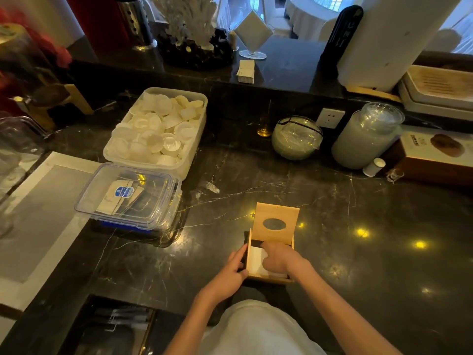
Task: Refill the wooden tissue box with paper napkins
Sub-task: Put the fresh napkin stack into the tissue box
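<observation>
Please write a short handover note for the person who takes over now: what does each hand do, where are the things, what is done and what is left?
Left hand: steadies the left wall of the wooden tissue box, near the counter's front edge.
Right hand: inside the open box, pressing on the white napkins; whether the fingers pinch any cannot be seen.
Lid: with oval slot, stands raised at the far side.
Done: box open, napkins inside.
Left: settle the napkins flat, add more if needed, close the lid. A spare napkin stack lies on the raised ledge behind.

dark marble counter (332,226), wall socket (330,117)
</observation>
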